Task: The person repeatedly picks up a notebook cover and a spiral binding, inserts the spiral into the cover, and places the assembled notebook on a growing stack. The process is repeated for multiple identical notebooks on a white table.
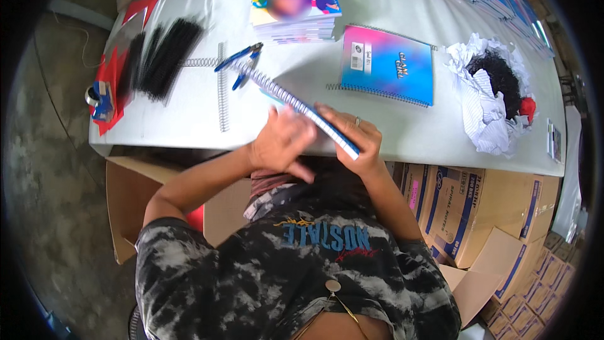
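Note:
My right hand [357, 135] grips a spiral notebook [330, 129], tilted with its bound edge up. A metal coil [277, 88] runs along that edge and sticks out past its far end. Beside the coil, my left hand [284, 137] is blurred by motion, its fingers stretched and thumb apart, holding nothing I can see. Blue-handled pliers [239, 66] lie by the coil's far end. Loose coils [223, 97] rest to the left of them. Another notebook [389, 66], pink and blue, lies flat on the right with a coil end projecting.
A stack of notebooks [294, 3] stands at the back of the white table [189, 132]. Black coils [167, 56] and a tape dispenser [100, 101] sit left. Crumpled paper with black strands [481, 104] lies right. Cartons [465, 208] stand below the table's right edge; an open box [126, 195] is at left.

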The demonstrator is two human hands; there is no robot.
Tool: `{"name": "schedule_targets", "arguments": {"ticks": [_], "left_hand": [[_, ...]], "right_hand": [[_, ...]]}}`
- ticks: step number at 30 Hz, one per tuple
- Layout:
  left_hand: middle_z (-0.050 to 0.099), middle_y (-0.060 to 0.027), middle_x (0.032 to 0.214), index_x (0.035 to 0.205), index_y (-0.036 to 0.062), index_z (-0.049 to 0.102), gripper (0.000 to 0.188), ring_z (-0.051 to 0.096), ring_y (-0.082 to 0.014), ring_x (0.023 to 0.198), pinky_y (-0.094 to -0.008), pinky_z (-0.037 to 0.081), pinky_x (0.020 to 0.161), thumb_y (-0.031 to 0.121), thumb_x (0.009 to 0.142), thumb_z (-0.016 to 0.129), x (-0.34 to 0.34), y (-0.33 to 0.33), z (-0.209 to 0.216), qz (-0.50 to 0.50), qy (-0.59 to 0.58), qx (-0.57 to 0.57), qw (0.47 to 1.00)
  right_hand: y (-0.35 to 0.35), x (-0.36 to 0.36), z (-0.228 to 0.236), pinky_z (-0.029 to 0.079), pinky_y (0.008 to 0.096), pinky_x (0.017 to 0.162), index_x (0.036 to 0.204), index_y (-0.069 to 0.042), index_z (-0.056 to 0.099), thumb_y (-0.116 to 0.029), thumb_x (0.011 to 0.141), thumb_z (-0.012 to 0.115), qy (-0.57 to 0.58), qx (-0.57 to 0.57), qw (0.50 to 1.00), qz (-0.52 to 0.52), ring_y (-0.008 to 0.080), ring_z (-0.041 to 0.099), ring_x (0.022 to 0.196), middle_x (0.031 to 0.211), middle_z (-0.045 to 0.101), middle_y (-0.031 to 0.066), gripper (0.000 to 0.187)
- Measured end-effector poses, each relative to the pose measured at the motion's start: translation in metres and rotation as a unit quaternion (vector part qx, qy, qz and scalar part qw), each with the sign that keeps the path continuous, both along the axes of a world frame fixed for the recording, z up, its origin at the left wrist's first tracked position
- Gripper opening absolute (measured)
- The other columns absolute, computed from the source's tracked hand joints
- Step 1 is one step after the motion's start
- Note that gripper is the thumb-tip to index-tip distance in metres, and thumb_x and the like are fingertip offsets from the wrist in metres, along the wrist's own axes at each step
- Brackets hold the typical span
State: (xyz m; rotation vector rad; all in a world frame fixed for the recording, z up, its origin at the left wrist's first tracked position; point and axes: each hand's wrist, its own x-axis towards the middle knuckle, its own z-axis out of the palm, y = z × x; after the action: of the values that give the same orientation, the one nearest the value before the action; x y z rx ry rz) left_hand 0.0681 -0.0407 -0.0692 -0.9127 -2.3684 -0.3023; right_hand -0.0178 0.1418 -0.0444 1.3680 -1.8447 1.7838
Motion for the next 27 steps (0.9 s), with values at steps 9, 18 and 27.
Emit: {"name": "schedule_targets", "arguments": {"ticks": [9,18,27], "left_hand": [[0.040,-0.0174,0.125,0.131,0.0093,0.038,0.088,0.033,-0.0397,0.119,-0.0630,0.028,0.091,0.074,0.071,0.047,-0.001,0.016,-0.011,0.063,0.097,0.109,0.987],[0.033,-0.0298,0.131,0.130,-0.0034,0.038,0.097,0.028,-0.0493,0.122,-0.0603,0.023,0.098,0.074,0.073,0.042,-0.019,0.021,-0.011,0.061,0.092,0.077,0.991],[0.035,-0.0292,0.129,0.133,0.0022,0.035,0.101,0.026,-0.0471,0.124,-0.0612,0.022,0.095,0.074,0.064,0.055,-0.015,0.025,-0.001,0.002,0.007,0.098,0.995]], "right_hand": [[-0.009,0.003,0.000,0.053,0.0325,0.077,0.107,0.005,0.060,0.012,0.071,0.056,-0.026,0.004,1.000,-0.003,0.0283,0.065,0.091,0.105,0.064,0.0167,0.038],[-0.012,0.000,-0.002,0.052,0.0341,0.073,0.111,-0.001,0.059,0.004,0.067,0.064,-0.090,0.013,0.996,0.022,0.0283,0.065,0.088,0.102,0.064,0.0154,0.045],[-0.019,0.001,-0.004,0.052,0.0328,0.072,0.109,-0.003,0.061,-0.005,0.067,0.069,-0.118,-0.008,0.993,0.013,0.0293,0.065,0.085,0.100,0.065,0.0146,0.044]]}}
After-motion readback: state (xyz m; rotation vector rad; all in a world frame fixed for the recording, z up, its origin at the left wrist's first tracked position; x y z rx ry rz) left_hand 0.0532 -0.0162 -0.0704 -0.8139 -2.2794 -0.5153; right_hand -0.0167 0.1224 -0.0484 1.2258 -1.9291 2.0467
